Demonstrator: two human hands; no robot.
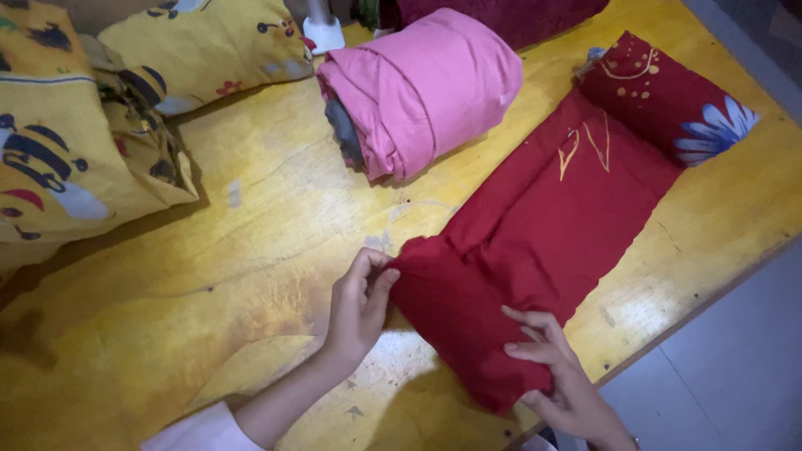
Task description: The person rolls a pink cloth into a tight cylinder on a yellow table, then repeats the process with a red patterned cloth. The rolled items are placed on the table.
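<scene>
Red cloth (535, 242) lay folded long on the yellow table (251, 250) | left hand (359, 305) pinched its near corner | right hand (555, 376) pressed flat, fingers spread, on its near edge | pink roll (426, 88) sat well beyond both hands

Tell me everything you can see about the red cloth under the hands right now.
The red cloth is a soft, dark red fabric laid as a long folded strip slanting across the yellow table. Its far end carries gold line motifs and a blue-white flower print and looks rolled or bunched. The near end is folded over. The left hand pinches the near corner; the right hand presses its fingers on the near edge. It lies apart from the pink roll.
</scene>
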